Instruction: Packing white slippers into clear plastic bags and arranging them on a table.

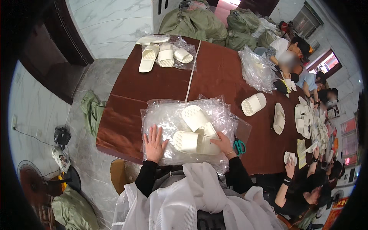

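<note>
A stack of clear plastic bags (168, 115) lies on the brown table (126, 115) in front of me. My left hand (154, 144) rests flat on the bags with fingers spread, holding nothing. Two cream slippers lie on the stack, one (195, 117) farther away and one (190, 142) nearer. My right hand (222, 144) grips the nearer slipper at its right end. A white mesh cloth (191, 203) covers my lap below the table edge.
Teal scissors (239, 146) lie right of my right hand. More cream slippers (253, 103) and another pile of clear bags (256, 69) sit further along. Bagged slippers (165, 55) lie at the far end. Other people work along the right side, with green sacks (199, 21) beyond.
</note>
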Available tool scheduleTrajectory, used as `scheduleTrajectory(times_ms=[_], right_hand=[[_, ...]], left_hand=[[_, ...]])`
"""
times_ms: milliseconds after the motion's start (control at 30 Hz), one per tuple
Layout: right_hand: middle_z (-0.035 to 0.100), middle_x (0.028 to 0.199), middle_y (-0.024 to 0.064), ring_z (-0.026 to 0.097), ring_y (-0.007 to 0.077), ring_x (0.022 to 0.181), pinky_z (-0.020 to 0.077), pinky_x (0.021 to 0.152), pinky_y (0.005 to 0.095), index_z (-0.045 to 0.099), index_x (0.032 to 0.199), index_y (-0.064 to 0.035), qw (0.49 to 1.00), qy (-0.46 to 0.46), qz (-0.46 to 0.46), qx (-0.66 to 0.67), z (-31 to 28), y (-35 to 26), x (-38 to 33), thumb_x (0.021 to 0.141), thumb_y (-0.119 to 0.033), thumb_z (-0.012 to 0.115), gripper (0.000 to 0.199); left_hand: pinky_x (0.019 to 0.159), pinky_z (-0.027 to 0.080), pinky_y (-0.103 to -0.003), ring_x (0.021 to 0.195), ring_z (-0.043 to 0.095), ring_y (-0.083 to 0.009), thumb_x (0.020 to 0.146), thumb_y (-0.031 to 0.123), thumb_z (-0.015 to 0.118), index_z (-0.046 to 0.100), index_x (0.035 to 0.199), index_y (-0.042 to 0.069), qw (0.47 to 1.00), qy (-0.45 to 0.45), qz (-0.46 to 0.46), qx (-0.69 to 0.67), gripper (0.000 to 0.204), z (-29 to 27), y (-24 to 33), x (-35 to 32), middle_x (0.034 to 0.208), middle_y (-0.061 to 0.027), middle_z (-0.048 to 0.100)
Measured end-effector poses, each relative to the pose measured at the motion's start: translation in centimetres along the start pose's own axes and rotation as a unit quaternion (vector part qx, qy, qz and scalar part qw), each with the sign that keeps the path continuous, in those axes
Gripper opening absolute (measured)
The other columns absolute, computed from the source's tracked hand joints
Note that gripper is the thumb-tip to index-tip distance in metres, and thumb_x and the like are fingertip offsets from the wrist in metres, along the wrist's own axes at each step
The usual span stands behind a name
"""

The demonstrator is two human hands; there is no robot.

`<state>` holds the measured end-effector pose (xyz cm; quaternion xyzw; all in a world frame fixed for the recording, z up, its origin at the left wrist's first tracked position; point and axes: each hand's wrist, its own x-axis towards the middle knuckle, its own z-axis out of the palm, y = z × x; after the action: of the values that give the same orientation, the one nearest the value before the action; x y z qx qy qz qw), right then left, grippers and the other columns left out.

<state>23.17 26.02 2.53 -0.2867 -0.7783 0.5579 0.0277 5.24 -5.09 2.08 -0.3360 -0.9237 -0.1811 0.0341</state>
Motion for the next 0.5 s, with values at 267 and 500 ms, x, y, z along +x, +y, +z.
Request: scheduleTrajectory(times_ms=[267, 500], right_hand=[[0.066, 0.100, 0.0073, 0.060, 0.0135, 0.091, 0.0488, 0.080, 0.0282, 0.060, 0.118, -0.0016, 0.999, 0.014, -0.017, 0.045, 0.1, 2.7, 0.6, 0.079, -0.021, 0.076, 0.046], [0.067, 0.105, 0.0114, 0.063, 0.0176, 0.094, 0.0493, 0.082, 0.0296, 0.060, 0.120, -0.0023, 0.997, 0.020, -0.005, 0.079, -0.5, 2.5, -0.1, 0.079, -0.024, 0.076, 0.049]], left_hand=[[0.113, 0.021, -0.057, 0.143, 0.026, -0.0334, 0.088, 0.031, 0.064, 0.038, 0.145, 0.012, 0.996, -0.070, -0.010, -0.044, 0.065, -1.9, -1.0, 0.9, 0.156, -0.0117, 0.027], [0.107, 0.033, -0.051, 0.131, 0.043, -0.0316, 0.086, 0.012, 0.062, 0.056, 0.125, 0.005, 0.994, 0.030, 0.087, -0.063, 0.040, -7.0, 5.8, 4.2, 0.137, -0.0127, 0.051]])
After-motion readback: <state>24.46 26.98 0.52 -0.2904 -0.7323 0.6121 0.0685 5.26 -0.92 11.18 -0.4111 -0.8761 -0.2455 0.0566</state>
